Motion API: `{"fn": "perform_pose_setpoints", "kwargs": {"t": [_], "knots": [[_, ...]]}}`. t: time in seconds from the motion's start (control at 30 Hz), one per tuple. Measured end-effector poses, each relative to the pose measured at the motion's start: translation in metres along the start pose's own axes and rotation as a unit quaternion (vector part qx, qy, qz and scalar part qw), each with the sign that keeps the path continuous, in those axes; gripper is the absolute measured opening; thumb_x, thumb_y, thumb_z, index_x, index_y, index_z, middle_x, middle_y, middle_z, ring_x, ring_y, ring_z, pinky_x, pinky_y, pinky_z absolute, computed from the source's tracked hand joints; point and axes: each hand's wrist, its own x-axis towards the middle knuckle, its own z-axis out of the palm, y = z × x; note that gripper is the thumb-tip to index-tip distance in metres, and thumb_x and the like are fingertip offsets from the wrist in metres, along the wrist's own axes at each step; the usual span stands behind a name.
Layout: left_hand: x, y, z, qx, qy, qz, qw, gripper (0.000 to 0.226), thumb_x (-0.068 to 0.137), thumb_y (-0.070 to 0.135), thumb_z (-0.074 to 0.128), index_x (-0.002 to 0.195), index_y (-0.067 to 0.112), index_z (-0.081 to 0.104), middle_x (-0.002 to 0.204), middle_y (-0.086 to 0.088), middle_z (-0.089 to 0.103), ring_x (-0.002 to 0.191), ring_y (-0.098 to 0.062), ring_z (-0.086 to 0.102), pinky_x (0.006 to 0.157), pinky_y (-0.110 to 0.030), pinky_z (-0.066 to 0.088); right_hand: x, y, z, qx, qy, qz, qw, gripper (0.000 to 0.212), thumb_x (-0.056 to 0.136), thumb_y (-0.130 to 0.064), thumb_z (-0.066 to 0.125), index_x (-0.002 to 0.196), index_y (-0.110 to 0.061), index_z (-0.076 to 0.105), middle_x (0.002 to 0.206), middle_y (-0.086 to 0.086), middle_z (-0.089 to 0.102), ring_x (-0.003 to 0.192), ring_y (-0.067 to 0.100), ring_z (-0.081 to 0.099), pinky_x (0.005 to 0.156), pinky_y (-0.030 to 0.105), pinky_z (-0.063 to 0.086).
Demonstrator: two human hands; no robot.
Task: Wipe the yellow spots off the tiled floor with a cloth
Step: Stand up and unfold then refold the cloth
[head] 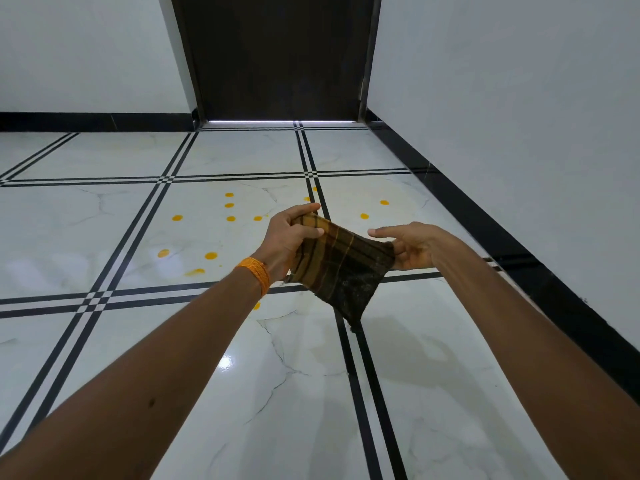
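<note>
Both hands hold a brown checked cloth (337, 265) in the air above the tiled floor (311, 393); the left hand (289, 242) grips its bunched upper end, an orange thread band (256, 275) on that wrist; the right hand (408, 245) pinches the opposite edge, forefinger stretched out; one corner of the cloth hangs down; yellow spots (230, 211) dot the floor beyond the hands, towards the far edge by the dark door (277, 57); the black skirting (485, 230) lines the floor's right edge.

Single head view — looking forward and down, close over the tiled floor (311, 393).
</note>
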Motion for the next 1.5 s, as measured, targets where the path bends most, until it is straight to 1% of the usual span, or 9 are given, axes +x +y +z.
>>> {"fn": "perform_pose_setpoints", "kwargs": {"t": [0.23, 0.43, 0.7, 0.87, 1.0, 1.1, 1.23, 1.37, 1.5], "knots": [[0.003, 0.005, -0.015, 0.089, -0.021, 0.006, 0.996, 0.051, 0.081, -0.012, 0.07, 0.127, 0.01, 0.066, 0.104, -0.009, 0.063, 0.097, -0.021, 0.064, 0.08, -0.023, 0.058, 0.003, 0.003, -0.006, -0.01, -0.037, -0.133, 0.99, 0.039, 0.085, 0.01, 0.07, 0.121, -0.003, 0.068, 0.127, 0.017, 0.065, 0.111, 0.027, 0.067, 0.085, 0.032, 0.057], [0.007, 0.002, -0.03, 0.228, 0.005, 0.025, 0.973, 0.044, 0.075, 0.007, 0.085, 0.117, 0.012, 0.072, 0.109, -0.007, 0.069, 0.097, -0.017, 0.064, 0.075, -0.02, 0.054, 0.006, 0.007, -0.008, -0.17, 0.007, -0.247, 0.954, 0.051, 0.069, 0.019, 0.078, 0.11, -0.011, 0.072, 0.111, 0.011, 0.071, 0.11, 0.027, 0.067, 0.088, 0.033, 0.058], [0.005, 0.007, -0.025, 0.394, 0.073, 0.148, 0.904, 0.022, 0.081, 0.03, 0.081, 0.089, 0.009, 0.077, 0.085, -0.007, 0.066, 0.084, -0.017, 0.06, 0.066, -0.021, 0.045, 0.021, 0.009, 0.0, -0.294, 0.138, -0.299, 0.897, 0.014, 0.089, -0.009, 0.07, 0.088, -0.021, 0.077, 0.092, -0.007, 0.069, 0.126, 0.028, 0.054, 0.108, 0.051, 0.043], [0.0, 0.019, -0.028, 0.152, -0.033, 0.038, 0.987, 0.029, 0.098, 0.038, 0.059, 0.091, 0.01, 0.061, 0.085, -0.002, 0.057, 0.088, -0.017, 0.057, 0.091, -0.037, 0.05, -0.002, -0.001, -0.006, -0.007, -0.036, -0.268, 0.963, 0.02, 0.098, -0.007, 0.05, 0.086, -0.017, 0.061, 0.094, 0.006, 0.063, 0.105, 0.025, 0.059, 0.094, 0.044, 0.047], [0.0, 0.025, -0.008, 0.025, -0.042, -0.062, 0.997, 0.04, 0.105, 0.044, 0.043, 0.1, 0.009, 0.064, 0.087, -0.008, 0.068, 0.086, -0.022, 0.068, 0.085, -0.037, 0.057, -0.001, 0.027, 0.019, 0.217, -0.093, -0.132, 0.963, 0.043, 0.093, -0.052, 0.06, 0.104, -0.012, 0.072, 0.105, 0.012, 0.075, 0.1, 0.028, 0.07, 0.095, 0.043, 0.052], [-0.002, 0.025, 0.002, -0.019, -0.034, -0.108, 0.993, 0.046, 0.105, 0.042, 0.042, 0.101, 0.002, 0.063, 0.086, -0.015, 0.068, 0.08, -0.025, 0.068, 0.077, -0.034, 0.058, 0.005, 0.066, 0.046, 0.212, -0.173, -0.048, 0.961, 0.071, 0.082, -0.066, 0.06, 0.119, -0.007, 0.072, 0.125, 0.019, 0.069, 0.117, 0.036, 0.064, 0.109, 0.048, 0.045], [-0.003, 0.016, -0.023, -0.023, -0.101, -0.14, 0.985, 0.033, 0.097, 0.038, 0.06, 0.099, 0.006, 0.068, 0.091, -0.008, 0.07, 0.088, -0.021, 0.069, 0.078, -0.031, 0.056, 0.005, 0.066, 0.043, 0.24, -0.183, -0.117, 0.946, 0.019, 0.092, -0.022, 0.062, 0.097, -0.013, 0.077, 0.109, 0.012, 0.072, 0.105, 0.031, 0.067, 0.098, 0.046, 0.051], [-0.005, 0.003, -0.034, -0.043, -0.112, -0.151, 0.981, 0.04, 0.084, 0.006, 0.07, 0.122, -0.003, 0.063, 0.111, -0.013, 0.068, 0.108, -0.026, 0.062, 0.084, -0.029, 0.051, 0.009, 0.049, 0.024, 0.245, -0.146, -0.13, 0.95, 0.025, 0.085, -0.017, 0.068, 0.109, -0.012, 0.073, 0.109, 0.012, 0.073, 0.099, 0.029, 0.071, 0.091, 0.047, 0.055], [-0.003, 0.0, -0.032, -0.046, -0.049, -0.13, 0.989, 0.017, 0.096, -0.001, 0.057, 0.109, 0.008, 0.062, 0.104, -0.013, 0.068, 0.108, -0.03, 0.062, 0.079, -0.037, 0.056, 0.012, 0.055, 0.027, 0.158, -0.153, -0.079, 0.972, 0.034, 0.09, -0.014, 0.066, 0.123, -0.007, 0.068, 0.121, 0.015, 0.071, 0.11, 0.03, 0.069, 0.092, 0.046, 0.056]]}}
